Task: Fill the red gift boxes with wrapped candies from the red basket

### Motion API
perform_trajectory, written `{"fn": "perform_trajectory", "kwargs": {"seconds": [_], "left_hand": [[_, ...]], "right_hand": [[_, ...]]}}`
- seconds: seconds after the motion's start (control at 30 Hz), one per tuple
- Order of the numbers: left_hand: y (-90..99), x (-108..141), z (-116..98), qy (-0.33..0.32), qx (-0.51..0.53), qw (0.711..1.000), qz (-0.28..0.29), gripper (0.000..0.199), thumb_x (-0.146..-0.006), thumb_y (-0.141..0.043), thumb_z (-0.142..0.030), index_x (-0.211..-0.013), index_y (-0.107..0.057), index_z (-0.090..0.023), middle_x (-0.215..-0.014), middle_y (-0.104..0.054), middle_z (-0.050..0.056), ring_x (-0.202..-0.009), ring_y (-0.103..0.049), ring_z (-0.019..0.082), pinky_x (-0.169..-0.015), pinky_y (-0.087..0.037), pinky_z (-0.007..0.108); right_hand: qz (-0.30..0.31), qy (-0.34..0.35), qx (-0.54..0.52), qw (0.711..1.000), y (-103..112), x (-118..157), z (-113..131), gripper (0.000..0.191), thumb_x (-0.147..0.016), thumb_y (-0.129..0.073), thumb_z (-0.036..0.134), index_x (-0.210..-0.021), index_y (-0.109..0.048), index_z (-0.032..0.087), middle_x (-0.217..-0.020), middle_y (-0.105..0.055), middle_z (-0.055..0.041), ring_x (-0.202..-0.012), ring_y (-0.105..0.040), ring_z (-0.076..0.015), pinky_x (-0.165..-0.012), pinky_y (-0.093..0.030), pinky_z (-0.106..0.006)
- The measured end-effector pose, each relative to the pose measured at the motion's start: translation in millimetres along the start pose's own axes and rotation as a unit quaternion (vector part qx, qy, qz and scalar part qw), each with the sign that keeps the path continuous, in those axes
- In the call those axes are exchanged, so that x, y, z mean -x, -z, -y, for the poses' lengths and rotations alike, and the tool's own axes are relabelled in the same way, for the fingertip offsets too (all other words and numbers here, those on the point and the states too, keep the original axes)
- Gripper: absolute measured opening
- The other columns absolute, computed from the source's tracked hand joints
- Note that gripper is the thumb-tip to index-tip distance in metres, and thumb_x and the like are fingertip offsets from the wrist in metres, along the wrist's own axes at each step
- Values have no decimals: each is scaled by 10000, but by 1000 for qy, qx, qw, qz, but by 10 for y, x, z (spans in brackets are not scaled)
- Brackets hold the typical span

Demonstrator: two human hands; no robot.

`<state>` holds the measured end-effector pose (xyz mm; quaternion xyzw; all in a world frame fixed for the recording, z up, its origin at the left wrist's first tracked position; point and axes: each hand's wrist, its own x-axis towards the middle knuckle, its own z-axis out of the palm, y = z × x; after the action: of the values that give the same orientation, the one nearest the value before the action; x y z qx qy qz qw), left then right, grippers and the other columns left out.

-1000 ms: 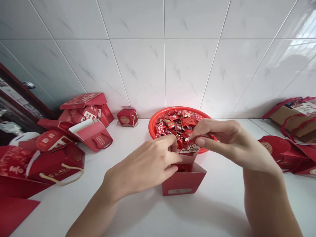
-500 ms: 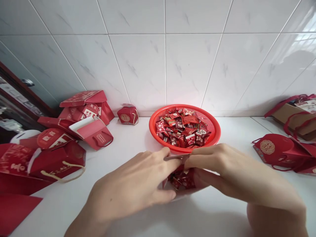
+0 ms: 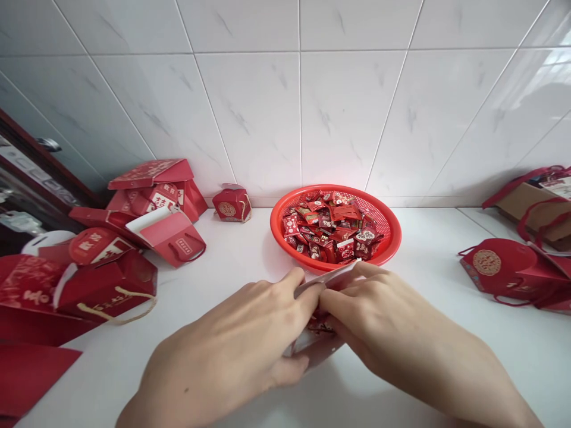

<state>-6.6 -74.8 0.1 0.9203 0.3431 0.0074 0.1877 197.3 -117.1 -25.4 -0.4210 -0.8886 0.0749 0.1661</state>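
Observation:
Between my hands is a small candy box point(image 3: 319, 352), white inside, with several red-wrapped candies point(image 3: 321, 324) showing in its opening. My left hand point(image 3: 232, 336) is closed around the box's left side, thumb low on the near side and fingers at the far wall. A pale flap point(image 3: 332, 275) stands up along the far edge. My right hand point(image 3: 383, 312) has its fingers curled over the opening and the right side of the box; its fingertips are partly hidden. Just beyond stands a red plastic basket point(image 3: 277, 235) holding many wrapped candies point(image 3: 334, 229).
Several red gift boxes point(image 3: 111, 282) are heaped at the left, with a small red box point(image 3: 232, 204) near the tiled wall point(image 3: 250, 119). More red boxes point(image 3: 508, 270) and a brown box point(image 3: 533, 211) lie at the right on the white counter point(image 3: 428, 255).
My right hand has shifted left and down, with its fingers drawn closer to my left hand. The flap's pale side now shows more, and the candies inside are more covered.

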Motion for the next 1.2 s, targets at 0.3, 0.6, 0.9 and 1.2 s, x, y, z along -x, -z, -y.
{"fn": "perform_trajectory", "kwargs": {"seconds": [0.3, 0.6, 0.9, 1.2], "left_hand": [[-70, 62, 53, -9, -35, 999, -20, 354, -975, -612, -387, -1316, -622, -292, -1084, -678, 51, -753, -676, 198, -708, -508, 307], [35, 5, 101, -40, -19, 999, 21, 322, -901, -661, -316, -1223, -681, -298, -1072, -670, 48, -843, -689, 220, -744, -512, 295], [360, -486, 450, -70, 50, 992, 90, 505, -822, -741, -276, -1323, -701, -236, -1222, -709, 61, -904, -719, 174, -798, -537, 255], [350, -598, 624, -87, 106, 988, 71, 357, -884, -726, -331, -1224, -756, -225, -1221, -753, 72, -928, -737, 180, -767, -542, 247]], "right_hand": [[47, -22, -75, 996, 22, 12, -28, 287, -866, -576, -42, -971, -709, 190, -1017, -779, -69, -859, -713, -199, -769, -531, -300], [-6, 9, -134, 991, 611, 235, -182, 348, -981, -642, 210, -1290, -749, 329, -1164, -806, -73, -1044, -778, -298, -877, -647, -392], [44, -27, -133, 990, 607, 169, -488, 306, -1010, -634, 329, -1293, -751, 333, -1118, -818, -30, -923, -784, -232, -820, -619, -334], [75, -135, -80, 985, 421, 8, -595, 292, -915, -710, 521, -1001, -757, 246, -1101, -753, -72, -971, -700, -264, -764, -547, -356]]}}
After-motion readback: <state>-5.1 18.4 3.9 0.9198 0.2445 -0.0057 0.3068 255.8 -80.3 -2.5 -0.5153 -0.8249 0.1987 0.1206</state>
